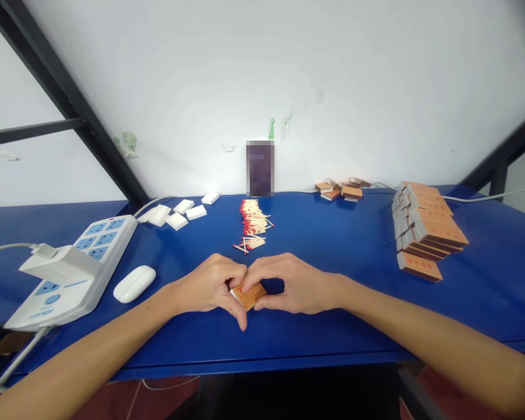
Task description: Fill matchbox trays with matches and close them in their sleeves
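Note:
Near the front of the blue table [324, 332], an orange matchbox [251, 296] is held between both hands, tilted, its white end facing left. My left hand [212, 283] is closed around its left end, thumb stretched toward me. From the other side, my right hand [295, 284] pinches the box between thumb and fingers. The fingers partly cover the box, so its far edge is hidden. Just beyond the hands lies a small group of red-tipped matches [254, 242], and behind it a larger pile of matches [252, 219].
Several white matchbox trays [175, 220] lie at the back left, and several orange sleeves [351, 193] by the wall. Stacked matchboxes [437, 224] stand on the right. A power strip [122, 239] with a charger [61, 265] and a white case [135, 284] occupy the left.

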Available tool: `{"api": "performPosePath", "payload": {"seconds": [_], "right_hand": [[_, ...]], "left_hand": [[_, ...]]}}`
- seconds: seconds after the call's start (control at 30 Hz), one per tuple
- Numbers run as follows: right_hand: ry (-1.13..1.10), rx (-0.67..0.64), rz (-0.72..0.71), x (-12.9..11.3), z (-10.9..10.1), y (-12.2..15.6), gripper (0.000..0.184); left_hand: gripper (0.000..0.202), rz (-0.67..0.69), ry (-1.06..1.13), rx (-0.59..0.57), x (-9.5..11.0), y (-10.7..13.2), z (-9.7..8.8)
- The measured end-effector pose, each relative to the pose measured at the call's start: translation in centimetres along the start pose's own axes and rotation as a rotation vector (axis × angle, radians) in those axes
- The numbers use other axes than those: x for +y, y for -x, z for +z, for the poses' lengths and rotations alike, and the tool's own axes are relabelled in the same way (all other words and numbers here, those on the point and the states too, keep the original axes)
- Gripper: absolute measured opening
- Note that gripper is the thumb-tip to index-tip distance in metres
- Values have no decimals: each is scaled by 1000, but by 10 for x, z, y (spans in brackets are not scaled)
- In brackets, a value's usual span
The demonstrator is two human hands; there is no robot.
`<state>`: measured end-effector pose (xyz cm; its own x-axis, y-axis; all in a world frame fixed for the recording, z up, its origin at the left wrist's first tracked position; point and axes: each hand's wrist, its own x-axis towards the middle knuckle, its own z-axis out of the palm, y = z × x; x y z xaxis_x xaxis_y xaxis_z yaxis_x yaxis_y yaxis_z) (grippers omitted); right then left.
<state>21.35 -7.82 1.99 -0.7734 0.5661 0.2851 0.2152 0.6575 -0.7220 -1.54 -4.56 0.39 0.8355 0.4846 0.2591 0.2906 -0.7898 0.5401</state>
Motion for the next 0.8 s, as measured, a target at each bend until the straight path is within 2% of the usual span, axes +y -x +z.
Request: {"api": "performPosePath", "payload": {"seconds": [0.17, 0.27, 0.33, 0.37, 0.43, 0.5, 0.57, 0.63, 0.67, 0.8], "right_hand": [[77, -38, -15, -8, -1, -4, 20], [284, -97, 5, -24, -6, 2, 19], [474, -60, 46, -33, -12, 18, 21], [562, -8, 57, -36, -16, 31, 21], [765, 201, 153, -37, -25, 65, 23], [952, 409, 301, -32, -35, 107, 24], [1114, 566, 424, -24, -42, 151, 24], [1220, 640, 504, -16, -47, 187, 26], [1252, 661, 525, -13, -48, 201, 25], [1282, 656, 559, -1, -47, 229, 25]], "left_hand": [[75, -7, -10, -6, -2, 1, 0], [70, 24, -43, -22, 1, 1, -7], [63, 16, -134, 22, 2, 0, -16], [53, -28, -239, 77, 1, 0, -21], [38, -168, -496, 254, -3, 0, -34], [37, -355, -705, 360, -12, 1, -49], [44, -514, -840, 398, -25, 5, -61], [52, -599, -931, 376, -39, 11, -70], [55, -631, -957, 324, -45, 13, -72], [62, -784, -953, 75, -56, 17, -72]]}}
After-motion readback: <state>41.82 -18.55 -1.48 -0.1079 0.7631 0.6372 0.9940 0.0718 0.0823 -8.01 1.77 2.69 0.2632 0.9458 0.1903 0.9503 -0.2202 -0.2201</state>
